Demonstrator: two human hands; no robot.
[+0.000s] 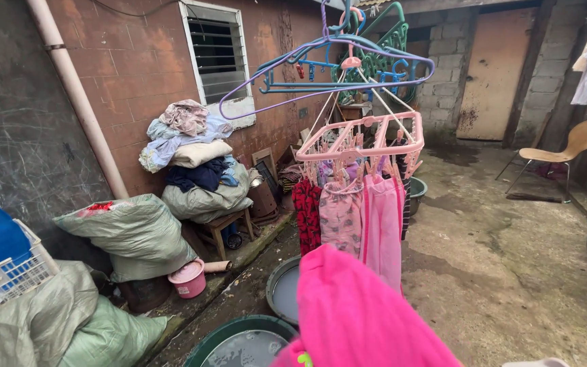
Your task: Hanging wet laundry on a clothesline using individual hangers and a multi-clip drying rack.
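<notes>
So right up close at the bottom of the view there's a bright pink cloth point(361, 319), bunched and draped, filling the lower middle. No hands show anywhere, they must be under or behind that cloth or below the edge, so I can't tell how open they are or what they've got hold of. The cloth looks soft and fleecy, plain hot pink, with a tiny green bit at its bottom edge that I can't make out.

Just behind it on the wet ground sit two round basins point(281, 291) with water in them, the nearer one cut off by the frame.

Past that hangs a pink peg rack point(365, 139) with small clothes clipped on: a red patterned piece, a pale pink printed one, a plain pink one. Above it is a bunch of plastic hangers point(348, 64), purple, blue and green, all tangled together.

Off left are stuffed sacks point(134, 231) and a pile of folded laundry point(191, 143) against the brick wall. Far right, a wooden chair point(565, 153).
</notes>
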